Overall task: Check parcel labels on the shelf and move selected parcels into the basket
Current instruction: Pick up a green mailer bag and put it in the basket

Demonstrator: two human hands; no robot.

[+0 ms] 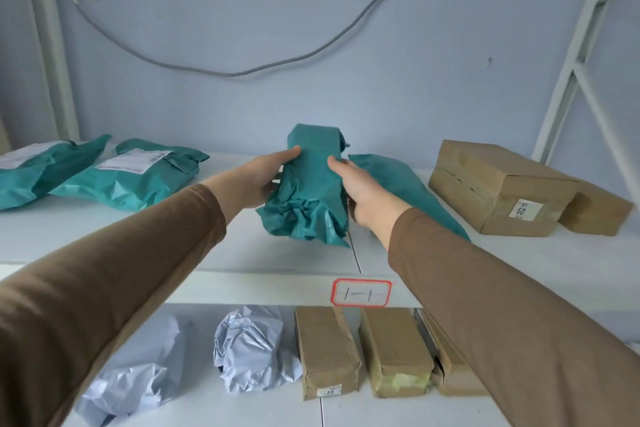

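Holding a teal parcel [313, 184] upright between both hands, a person in brown sleeves stands at a white shelf [104, 246]. The left hand [258, 180] grips its left side, thumb on the front; the right hand [360, 191] grips the right side, fingers wrapped behind. The parcel is lifted over the middle of the top shelf, probably turned this way to find its label, which is not visible on the side facing us. A second teal parcel [398, 180] lies just behind the right hand. Two more teal parcels with white labels [135, 159] lie toward the shelf's left end, and brown boxes [498, 184] sit near its right end. The front edge carries a red-bordered tag [361, 292]. Below, pale bags [249, 347] and wrapped boxes [327, 350] rest on a lower shelf. Behind is a pale wall with a drooping grey cable [242, 71]. No basket is in view.
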